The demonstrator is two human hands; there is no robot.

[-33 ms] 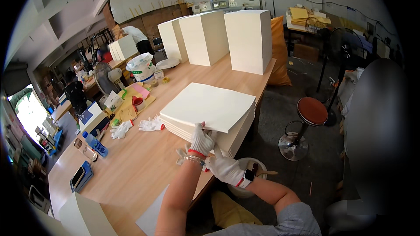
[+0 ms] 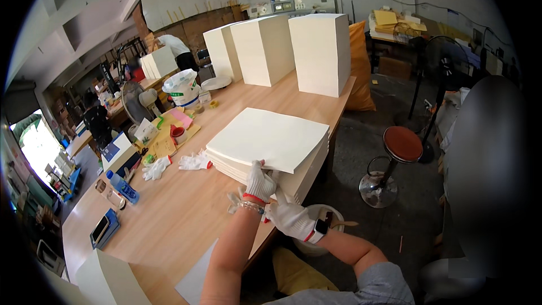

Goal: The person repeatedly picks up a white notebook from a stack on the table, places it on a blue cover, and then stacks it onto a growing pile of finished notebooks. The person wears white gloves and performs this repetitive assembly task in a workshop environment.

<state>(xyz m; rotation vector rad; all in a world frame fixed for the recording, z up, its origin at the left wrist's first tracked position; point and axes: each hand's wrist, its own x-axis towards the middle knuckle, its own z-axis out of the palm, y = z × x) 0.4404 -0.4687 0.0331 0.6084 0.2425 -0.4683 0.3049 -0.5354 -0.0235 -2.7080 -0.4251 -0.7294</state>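
Observation:
A thick stack of cream-white paper (image 2: 268,138) lies at the table's near right edge, its layers showing along the sides. My left hand (image 2: 260,183), in a white knitted glove with bare fingertips, is closed on the near edge of the top sheets. Just below it, my right hand (image 2: 292,218), also gloved, reaches up to the stack's near side with fingers bent together. What its fingers grip is hidden behind my left hand and the paper. Another pale glove (image 2: 234,199) lies partly behind my left wrist.
Tall paper blocks (image 2: 320,53) stand at the table's far end. Loose white gloves (image 2: 195,160), a blue-labelled bottle (image 2: 122,187) and a phone (image 2: 100,229) lie to the left. A bucket (image 2: 339,214) sits below my right hand; a red-topped stool (image 2: 402,143) stands right.

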